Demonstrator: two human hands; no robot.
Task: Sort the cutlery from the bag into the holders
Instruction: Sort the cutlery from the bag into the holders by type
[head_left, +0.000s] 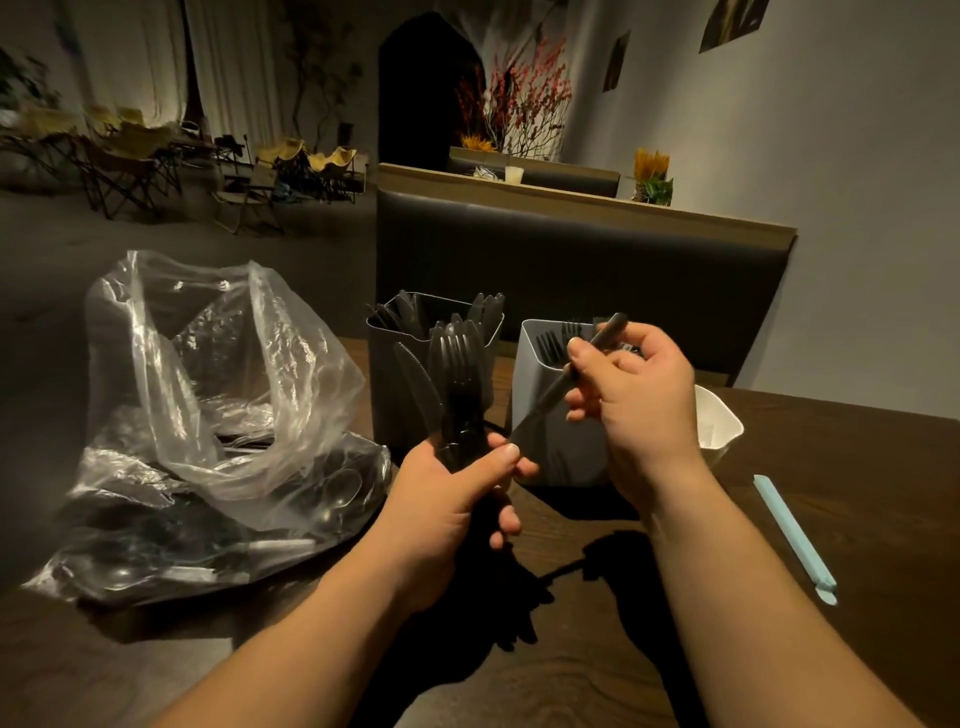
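Cutlery in left hand grip, one piece in right hand pinch; three holders.

Dimly and warmly lit throughout. Caught hard white glare along the creases of the clear bag. Threw crisp black shadows of the left hand and right hand onto the bench right of the bag, falling toward the camera, so lit from above and ahead. Swallowed most detail in the black cutlery just right of the bag. Brightened on the pale wall far right of the bag and glowed on the curtains well behind it. Looked soft and smeared behind the bag; bowed straight lines toward the frame's edges.
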